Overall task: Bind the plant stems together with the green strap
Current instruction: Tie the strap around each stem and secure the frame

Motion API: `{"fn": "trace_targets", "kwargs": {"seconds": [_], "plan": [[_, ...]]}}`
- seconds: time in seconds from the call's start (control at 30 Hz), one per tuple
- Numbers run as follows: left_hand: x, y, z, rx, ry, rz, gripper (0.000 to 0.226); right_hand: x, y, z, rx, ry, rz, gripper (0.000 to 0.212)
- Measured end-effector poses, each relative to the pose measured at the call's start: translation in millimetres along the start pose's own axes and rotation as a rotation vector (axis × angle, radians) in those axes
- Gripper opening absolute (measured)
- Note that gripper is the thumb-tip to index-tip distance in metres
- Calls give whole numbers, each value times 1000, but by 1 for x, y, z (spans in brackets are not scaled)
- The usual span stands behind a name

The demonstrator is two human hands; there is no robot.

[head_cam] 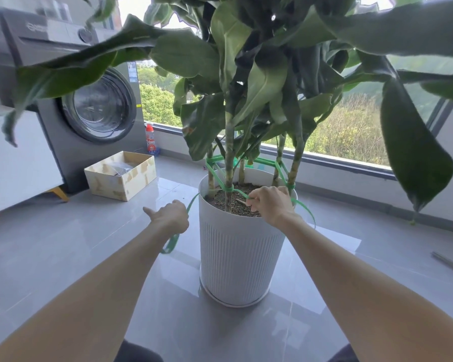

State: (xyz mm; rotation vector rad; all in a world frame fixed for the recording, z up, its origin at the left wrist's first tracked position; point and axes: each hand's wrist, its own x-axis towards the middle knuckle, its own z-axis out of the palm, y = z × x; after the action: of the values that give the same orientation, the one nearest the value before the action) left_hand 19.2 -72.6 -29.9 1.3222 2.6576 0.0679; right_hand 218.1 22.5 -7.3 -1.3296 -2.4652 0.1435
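A tall plant with several upright stems (229,163) grows in a white ribbed pot (239,254) on the floor. A green strap (217,176) runs around the stems just above the soil, looping from stem to stem. My left hand (171,217) is to the left of the pot, closed on one free end of the strap, which hangs down below the fist. Over the pot's right rim, my right hand (271,203) pinches the strap's other part, which trails off behind the wrist.
A grey washing machine (89,111) stands at the back left, with an open cardboard box (120,175) and a red-capped bottle (150,139) near it. A white cabinet (16,163) is at far left. Large leaves hang overhead. A window sill runs behind the pot.
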Motion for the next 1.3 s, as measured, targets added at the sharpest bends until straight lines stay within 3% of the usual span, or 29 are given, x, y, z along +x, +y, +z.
{"fn": "trace_targets", "kwargs": {"seconds": [0.1, 0.2, 0.3, 0.4, 0.5, 0.6, 0.87, 1.07, 1.3], "plan": [[1, 6, -2, -263, 0, 21, 60, -4, -7, -10, 106, -17, -60, 22], [0, 14, -3, -491, 89, 187, 55, -9, -7, -16, 72, -77, -77, 20], [-2, 27, -2, -483, 197, 361, 44, -11, -9, -18, 38, -91, -84, 21], [-7, 43, 1, -406, 143, 394, 44, -12, -14, -19, 31, -113, -96, 20], [-9, 56, 3, -289, 189, 315, 41, -13, -17, -20, 31, -132, -107, 21], [-8, 63, 5, -323, 254, 256, 34, -13, -13, -23, 38, -121, -72, 23], [-6, 41, -2, -441, 213, 57, 22, -15, 3, -31, 63, -78, -3, 23], [-6, 14, -7, -364, 192, -94, 22, -17, 1, -31, 55, -43, -11, 25], [-6, -13, -10, -164, 185, -217, 29, -17, 0, -35, -15, 111, 38, 26]]}}
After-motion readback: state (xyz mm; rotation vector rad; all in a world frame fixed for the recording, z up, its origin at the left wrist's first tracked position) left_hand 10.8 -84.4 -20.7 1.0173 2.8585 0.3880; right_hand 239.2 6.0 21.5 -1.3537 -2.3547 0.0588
